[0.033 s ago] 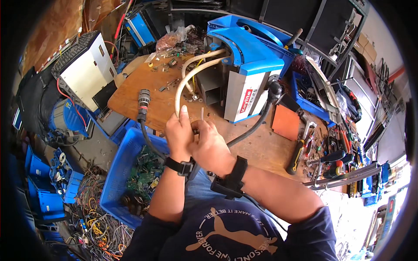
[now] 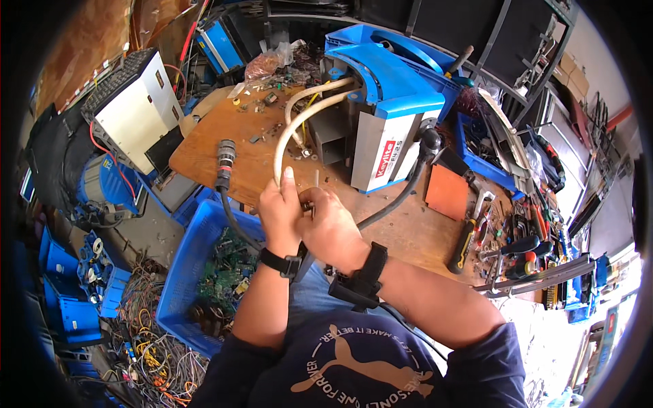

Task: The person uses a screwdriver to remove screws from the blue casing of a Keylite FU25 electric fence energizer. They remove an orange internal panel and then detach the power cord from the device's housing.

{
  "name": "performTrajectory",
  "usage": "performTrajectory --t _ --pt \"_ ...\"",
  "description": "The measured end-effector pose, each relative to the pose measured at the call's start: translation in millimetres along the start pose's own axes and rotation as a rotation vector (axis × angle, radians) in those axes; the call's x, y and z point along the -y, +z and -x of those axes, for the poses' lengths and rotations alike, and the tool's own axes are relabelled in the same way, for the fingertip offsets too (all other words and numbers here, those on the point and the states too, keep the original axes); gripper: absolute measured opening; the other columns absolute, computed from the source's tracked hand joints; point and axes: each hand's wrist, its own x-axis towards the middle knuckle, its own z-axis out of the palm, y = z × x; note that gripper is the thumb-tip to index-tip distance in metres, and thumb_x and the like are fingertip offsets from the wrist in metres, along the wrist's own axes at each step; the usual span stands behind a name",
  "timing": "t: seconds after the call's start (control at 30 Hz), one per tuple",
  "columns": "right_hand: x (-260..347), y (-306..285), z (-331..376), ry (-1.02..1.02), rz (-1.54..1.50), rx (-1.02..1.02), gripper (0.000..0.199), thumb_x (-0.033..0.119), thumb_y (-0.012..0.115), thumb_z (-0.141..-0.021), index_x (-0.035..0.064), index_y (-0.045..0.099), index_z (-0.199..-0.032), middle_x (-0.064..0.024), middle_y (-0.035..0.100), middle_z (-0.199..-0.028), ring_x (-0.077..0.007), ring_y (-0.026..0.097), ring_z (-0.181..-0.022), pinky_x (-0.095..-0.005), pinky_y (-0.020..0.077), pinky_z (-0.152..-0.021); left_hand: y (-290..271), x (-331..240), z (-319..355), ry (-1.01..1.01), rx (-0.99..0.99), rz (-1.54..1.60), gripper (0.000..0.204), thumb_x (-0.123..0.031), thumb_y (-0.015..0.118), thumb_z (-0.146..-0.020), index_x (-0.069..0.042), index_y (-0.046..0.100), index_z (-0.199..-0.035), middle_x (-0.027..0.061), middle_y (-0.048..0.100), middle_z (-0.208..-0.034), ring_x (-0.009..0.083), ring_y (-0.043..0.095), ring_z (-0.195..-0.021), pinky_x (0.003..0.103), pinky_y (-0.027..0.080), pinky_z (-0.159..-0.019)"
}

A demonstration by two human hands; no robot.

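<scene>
A thick cream hose [image 2: 279, 145] curves out of the blue and grey machine housing [image 2: 369, 146] standing on the wooden table. My left hand [image 2: 279, 216] is closed round its lower end, thumb pointing up along it. Right beside it, my right hand [image 2: 333, 228] has its fingers curled in against the left hand. Whatever they pinch is hidden; a thin pale stick-like piece [image 2: 316, 178] shows just above them. A second cream hose [image 2: 309, 92] loops behind the first. A black cable with a round metal connector [image 2: 226, 163] lies to the left of my hands.
Below the wooden table [image 2: 197, 160] at left stands a blue crate [image 2: 178, 285] of green circuit boards. Tangled wires [image 2: 153, 340] cover the floor beside it. Screwdrivers and pliers [image 2: 524, 245] crowd the right side, near an orange square plate [image 2: 447, 192]. Small scraps lie on the table.
</scene>
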Motion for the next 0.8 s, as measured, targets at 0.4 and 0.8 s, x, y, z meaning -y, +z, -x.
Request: performTrajectory --t 0.4,0.8 --pt "10 -45 -14 -0.554 0.369 0.295 0.057 0.007 0.06 -0.082 0.0043 0.038 -0.135 -0.0188 0.065 -0.091 -0.038 0.063 -0.076 -0.0447 0.0503 -0.065 -23 -25 -1 -0.518 0.351 0.587 0.04 -0.038 0.048 -0.098 -0.007 0.057 -0.073 -0.0003 0.051 -0.059 0.0084 0.045 -0.045 0.025 0.034 -0.038" --pt "18 -56 -39 -0.894 0.266 0.286 0.011 -0.003 0.066 -0.064 0.0058 0.068 -0.07 -0.0125 0.064 -0.101 -0.0312 0.061 -0.093 -0.0379 0.0488 -0.082 -35 -14 -1 -0.55 0.515 0.851 0.033 -0.031 0.045 -0.099 -0.002 0.061 -0.096 0.0031 0.056 -0.066 0.0132 0.053 -0.047 0.027 0.039 -0.035"
